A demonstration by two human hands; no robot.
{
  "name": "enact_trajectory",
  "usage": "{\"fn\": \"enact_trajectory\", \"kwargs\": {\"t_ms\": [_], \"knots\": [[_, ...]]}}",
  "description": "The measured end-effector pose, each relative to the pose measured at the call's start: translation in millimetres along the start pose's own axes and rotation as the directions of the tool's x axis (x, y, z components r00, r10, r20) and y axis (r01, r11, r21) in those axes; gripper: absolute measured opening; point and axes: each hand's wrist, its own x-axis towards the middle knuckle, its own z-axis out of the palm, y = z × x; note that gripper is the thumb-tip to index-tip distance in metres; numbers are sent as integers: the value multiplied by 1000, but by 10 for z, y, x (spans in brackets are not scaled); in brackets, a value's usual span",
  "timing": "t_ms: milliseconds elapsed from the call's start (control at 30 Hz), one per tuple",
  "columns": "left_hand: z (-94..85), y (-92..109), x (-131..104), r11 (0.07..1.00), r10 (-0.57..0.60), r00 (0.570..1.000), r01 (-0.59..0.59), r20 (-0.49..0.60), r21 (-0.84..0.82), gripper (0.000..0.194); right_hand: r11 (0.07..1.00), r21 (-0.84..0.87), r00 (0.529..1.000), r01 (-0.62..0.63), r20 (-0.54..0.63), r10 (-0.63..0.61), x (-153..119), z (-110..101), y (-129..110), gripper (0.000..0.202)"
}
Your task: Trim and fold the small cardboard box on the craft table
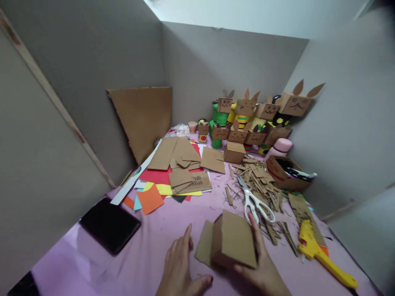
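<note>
My right hand [262, 267] grips a folded cardboard box piece [233, 240] at the front of the pink table [92, 267], thumb under it and fingers along its right side. A flat cardboard flap [204, 242] sticks out from the piece to the left. My left hand [180, 267] rests on the table just left of that flap, index finger stretched forward, holding nothing. White-handled scissors [254, 201] lie just beyond the cardboard piece.
A yellow glue gun [321, 255] lies at right. Cardboard scraps [262, 181], cardboard sheets [185, 160] on coloured paper [149, 199], a small box [234, 152] and a black tablet [109, 225] cover the table. Cardboard rabbit figures [256, 119] stand at the back, beside a carton of pens [286, 172].
</note>
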Motion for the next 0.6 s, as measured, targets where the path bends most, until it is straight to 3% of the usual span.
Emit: {"fn": "enact_trajectory", "kwargs": {"t_ms": [100,200,400,500,600], "knots": [[-232,-8,78,999,12,993,-7,116,-45,88,994,-101,998,50,-19,-52,5,-188,46,118],[-361,41,211,993,111,966,-100,232,-60,87,974,-203,995,98,14,-98,2,-154,129,114],[-404,125,457,982,186,897,-182,401,-48,101,961,-256,992,105,92,-84,-19,7,401,112],[-418,119,541,973,225,860,-222,458,-62,107,935,-348,997,62,67,-41,109,-38,531,113],[-420,90,608,970,243,853,-227,462,-90,101,898,-440,999,-24,8,31,258,-29,557,101]]}}
